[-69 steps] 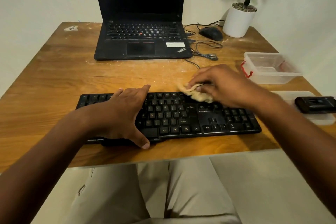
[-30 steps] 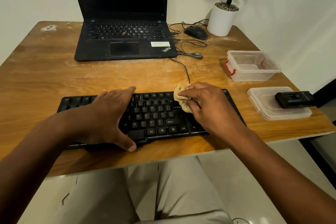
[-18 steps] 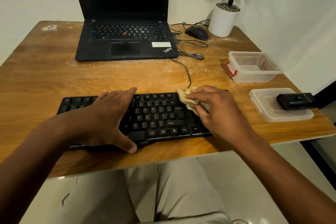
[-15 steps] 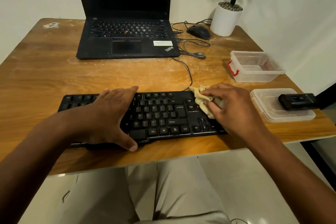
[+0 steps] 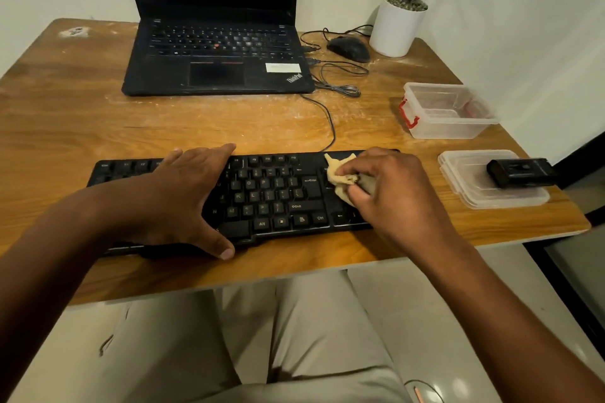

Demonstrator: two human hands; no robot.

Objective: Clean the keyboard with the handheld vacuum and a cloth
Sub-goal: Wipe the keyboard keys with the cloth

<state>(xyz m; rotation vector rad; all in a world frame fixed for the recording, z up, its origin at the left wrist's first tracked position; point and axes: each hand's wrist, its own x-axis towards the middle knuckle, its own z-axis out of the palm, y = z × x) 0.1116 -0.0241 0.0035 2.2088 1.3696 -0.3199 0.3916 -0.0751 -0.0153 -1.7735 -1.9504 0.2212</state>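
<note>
Right hand [image 5: 397, 193], its grip bunching the cloth [image 5: 340, 178], is wiping rightward along the keyboard [image 5: 278, 196], now centre-right; left hand [image 5: 178, 198], fingers flat, is still bracing it.

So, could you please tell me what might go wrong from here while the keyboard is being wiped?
The right hand rubs the cloth over the keyboard near its right end; a wide stroke might knock the handheld vacuum resting on the plastic lid by the table edge. The keyboard cable could snag. Wiping may also push crumbs between keys.
</note>
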